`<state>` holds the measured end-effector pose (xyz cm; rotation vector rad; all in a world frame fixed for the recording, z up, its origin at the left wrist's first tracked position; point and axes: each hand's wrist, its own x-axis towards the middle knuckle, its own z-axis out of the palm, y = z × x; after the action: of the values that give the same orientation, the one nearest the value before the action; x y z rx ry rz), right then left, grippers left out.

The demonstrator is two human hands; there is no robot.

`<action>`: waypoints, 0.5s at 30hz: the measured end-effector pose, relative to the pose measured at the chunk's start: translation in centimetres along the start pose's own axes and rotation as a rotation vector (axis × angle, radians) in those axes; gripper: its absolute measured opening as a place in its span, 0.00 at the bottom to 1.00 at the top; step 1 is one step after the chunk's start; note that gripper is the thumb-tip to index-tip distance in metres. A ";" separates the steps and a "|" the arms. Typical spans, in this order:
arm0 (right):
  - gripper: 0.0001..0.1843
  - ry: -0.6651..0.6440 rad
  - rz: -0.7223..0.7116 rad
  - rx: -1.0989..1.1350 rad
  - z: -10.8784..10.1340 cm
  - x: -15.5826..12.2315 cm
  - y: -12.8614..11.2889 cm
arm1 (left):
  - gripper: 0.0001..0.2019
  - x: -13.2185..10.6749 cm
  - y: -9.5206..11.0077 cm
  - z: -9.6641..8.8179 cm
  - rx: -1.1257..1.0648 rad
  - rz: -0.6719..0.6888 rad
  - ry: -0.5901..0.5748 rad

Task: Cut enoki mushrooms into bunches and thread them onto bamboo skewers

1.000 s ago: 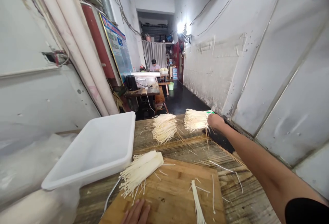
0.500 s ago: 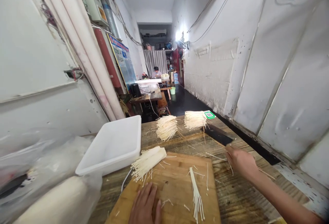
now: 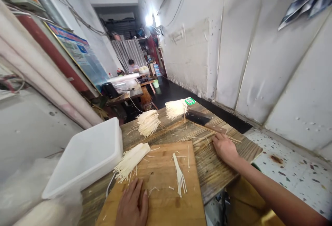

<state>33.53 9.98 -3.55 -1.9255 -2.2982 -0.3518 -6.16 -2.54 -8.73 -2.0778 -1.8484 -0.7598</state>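
My left hand lies flat and open on the near edge of a wooden cutting board. On the board lie a thick bundle of white enoki mushrooms and a thin bundle. My right hand rests on the wooden table, fingers extended, just short of the wooden handle of a cleaver. It holds nothing. Two more enoki bundles lie at the table's far end, with loose strands scattered around.
A white plastic tub stands left of the board, with clear plastic bags beside it. A green-edged card lies at the table's far corner. Another person sits at a distant table. A white wall runs along the right.
My right hand pulled back from the far enoki bundle and came down beside the cleaver handle. The view swung right and downward. My left hand stayed on the board.
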 end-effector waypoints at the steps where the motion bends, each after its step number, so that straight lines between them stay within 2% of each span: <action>1: 0.10 -0.015 0.020 -0.008 -0.1 0.4 0.2 | 0.21 0.0 -0.1 0.0 -0.007 -0.001 -0.002; 5: 0.11 -0.081 0.065 -0.033 0.2 1.6 0.7 | 0.21 0.1 0.6 -0.7 -0.024 -0.043 -0.014; 10: 0.10 -0.132 0.102 -0.016 1.6 2.6 1.7 | 0.20 0.4 1.9 -1.7 -0.005 -0.106 -0.061; 15: 0.10 -0.046 0.068 0.105 2.8 4.0 3.4 | 0.19 0.5 2.5 -1.6 0.031 -0.125 -0.069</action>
<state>36.26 15.03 -4.91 -1.9740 -2.2238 -0.1782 -4.00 -3.40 -6.75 -2.0084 -2.0294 -0.6916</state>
